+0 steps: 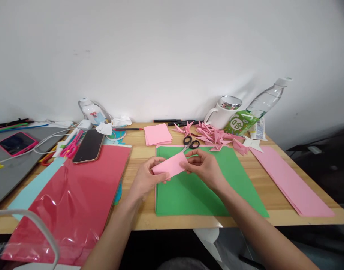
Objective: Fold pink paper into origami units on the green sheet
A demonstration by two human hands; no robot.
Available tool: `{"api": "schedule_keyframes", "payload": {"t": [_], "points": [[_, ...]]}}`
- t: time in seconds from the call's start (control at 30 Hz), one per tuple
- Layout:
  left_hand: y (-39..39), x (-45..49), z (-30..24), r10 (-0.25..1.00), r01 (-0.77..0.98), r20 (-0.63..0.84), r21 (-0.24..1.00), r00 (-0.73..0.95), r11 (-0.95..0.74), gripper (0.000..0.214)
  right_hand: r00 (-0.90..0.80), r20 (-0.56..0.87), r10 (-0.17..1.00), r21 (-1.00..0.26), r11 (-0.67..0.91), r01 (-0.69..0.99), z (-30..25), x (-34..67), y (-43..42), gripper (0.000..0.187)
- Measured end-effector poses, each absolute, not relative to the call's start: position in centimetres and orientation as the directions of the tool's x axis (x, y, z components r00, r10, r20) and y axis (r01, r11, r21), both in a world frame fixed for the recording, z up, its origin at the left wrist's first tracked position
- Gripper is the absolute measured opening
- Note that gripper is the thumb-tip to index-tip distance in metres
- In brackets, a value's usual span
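Observation:
A small folded pink paper [172, 166] is held between both hands just above a green paper sheet [200, 191] lying on the wooden table [141, 219]. My left hand [147, 177] pinches its left end, thumb on top. My right hand [205, 166] grips its right end with fingers curled. Black-handled scissors [190, 143] lie just beyond the hands at the green sheet's far edge.
Red paper in plastic wrap [73, 195] lies left, with a phone [89, 146] on it. A pink square stack [157, 134], folded pink pieces [214, 134], a white mug [224, 110], a water bottle [266, 99] and pink strips [292, 182] fill the back and right. A laptop [11, 165] sits far left.

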State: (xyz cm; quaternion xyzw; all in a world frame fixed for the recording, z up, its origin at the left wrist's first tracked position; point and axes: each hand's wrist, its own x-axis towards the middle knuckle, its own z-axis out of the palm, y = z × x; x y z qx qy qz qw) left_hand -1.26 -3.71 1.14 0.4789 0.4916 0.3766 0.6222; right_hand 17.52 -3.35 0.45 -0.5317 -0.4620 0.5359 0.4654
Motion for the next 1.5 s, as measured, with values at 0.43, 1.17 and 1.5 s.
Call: {"api": "schedule_keyframes", "payload": {"t": [0.43, 1.17, 1.5], "points": [[-7.8, 1.0, -1.8, 0.984, 0.584, 0.170, 0.795, 0.047, -0.165, 0.018, 0.037, 0.082, 0.996, -0.897, 0.057, 0.439, -2.5, 16.6, -8.8, 0.009], [-8.2, 0.4, -1.3, 0.857, 0.741, 0.102, 0.458, 0.505, -0.491, 0.032, -0.382, 0.360, 0.851, -0.336, 0.500, 0.798, -3.6, 16.1, -8.8, 0.028], [-8.1, -0.2, -4.4, 0.771, 0.746, 0.328, 0.227, 0.546, -0.626, 0.036, -0.354, 0.442, 0.824, -0.283, 0.503, 0.817, -5.0, 15.7, -8.9, 0.036]]}}
